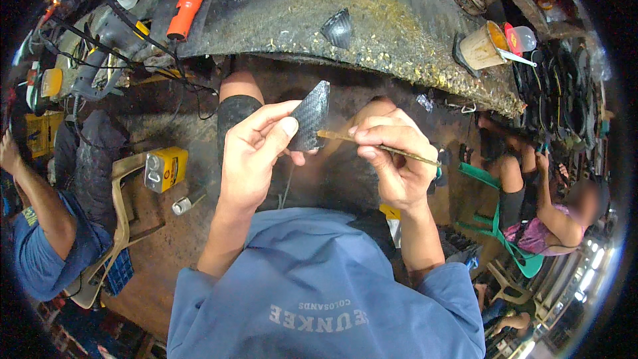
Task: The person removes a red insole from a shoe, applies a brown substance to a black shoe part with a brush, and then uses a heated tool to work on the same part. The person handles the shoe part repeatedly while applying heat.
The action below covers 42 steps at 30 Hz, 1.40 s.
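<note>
My left hand pinches a dark, roughly triangular piece with a woven-looking surface, its narrow tip pointing up. My right hand grips a thin brush between thumb and fingers. The brush's yellowish-brown tip reaches the right edge of the piece; whether it touches cannot be made out. A similar dark piece lies on the worn workbench beyond my hands.
A crusted tub stands at the bench's right end. An orange cylinder, cables and a grey power tool lie at the left. A yellow tin is on the floor. People sit on chairs at both sides.
</note>
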### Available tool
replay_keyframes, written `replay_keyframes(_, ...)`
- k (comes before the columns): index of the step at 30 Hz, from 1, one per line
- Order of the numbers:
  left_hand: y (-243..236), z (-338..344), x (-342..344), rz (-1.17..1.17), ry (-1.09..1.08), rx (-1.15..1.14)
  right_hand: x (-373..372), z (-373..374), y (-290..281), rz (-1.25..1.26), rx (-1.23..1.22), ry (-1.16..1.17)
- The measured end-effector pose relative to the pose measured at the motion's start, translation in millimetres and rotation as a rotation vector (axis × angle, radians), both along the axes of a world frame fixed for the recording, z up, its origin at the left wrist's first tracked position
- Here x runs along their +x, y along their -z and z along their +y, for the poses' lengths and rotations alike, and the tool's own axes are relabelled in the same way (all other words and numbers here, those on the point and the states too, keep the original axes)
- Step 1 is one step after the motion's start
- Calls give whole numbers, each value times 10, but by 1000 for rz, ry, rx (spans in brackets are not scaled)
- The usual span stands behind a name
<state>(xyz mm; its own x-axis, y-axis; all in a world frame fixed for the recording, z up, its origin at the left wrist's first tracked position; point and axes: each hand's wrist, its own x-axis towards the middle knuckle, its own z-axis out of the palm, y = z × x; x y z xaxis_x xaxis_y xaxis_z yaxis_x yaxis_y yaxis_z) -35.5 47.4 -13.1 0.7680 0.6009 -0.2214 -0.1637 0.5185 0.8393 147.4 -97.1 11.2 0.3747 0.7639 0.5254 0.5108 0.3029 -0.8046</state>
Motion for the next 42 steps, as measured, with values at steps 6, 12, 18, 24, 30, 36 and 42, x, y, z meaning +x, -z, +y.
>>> replay_keyframes(6, -25, -3, -12, 8, 15, 30, 9, 15, -29, -60, 4, 39)
replay_keyframes(12, -55, 0, 2, 37, -3, 48, 26, -20, -47, -137, -16, -39)
replay_keyframes(18, -62, -6, 17, 65, -5, 65, 40, -70, -35, -190, -21, -81)
replay_keyframes(24, -52, 5, 38, 61, -10, 59, 33, -114, -35, -154, -8, -94)
replay_keyframes(30, -48, -14, 24, 1, 31, -49, -51, -84, 93, 258, 31, 9)
replay_keyframes(36, -13, -7, 27, -15, 46, -163, -69, -80, 150, 478, 73, 3)
replay_keyframes(42, 25, 1, 47, -80, 44, -186, 10, -149, 159, 343, 93, -174)
